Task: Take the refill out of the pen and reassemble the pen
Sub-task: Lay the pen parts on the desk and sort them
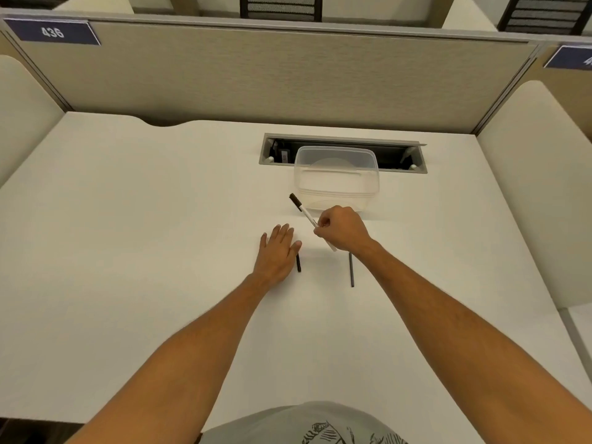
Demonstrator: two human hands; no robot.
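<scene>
Near the middle of the frame, on a white worktop (128, 219), the right hand (344, 227) is curled around a white pen (304, 211), pinching it partway along its length. The pen tilts up and to the left, its black cap end pointing toward the upper left, just in front of a clear plastic box (336, 176). The lower end of the pen shows below the hand, close to the worktop. Just left of it, the left hand (277, 251) lies flat with straight fingers, palm down, gripping nothing. Its thumb rests at the top of a short black piece (298, 264) lying on the worktop; what that piece is cannot be told. Below the right wrist, a thin dark refill (351, 270) lies on the worktop, running nearly straight up and down in the frame, apart from both hands. Behind the box, a recessed cable slot (400, 157) opens in the worktop, and a beige divider panel (256, 75) stands across the upper part of the frame, carrying a sign (53, 32) reading 436 at the upper left.
</scene>
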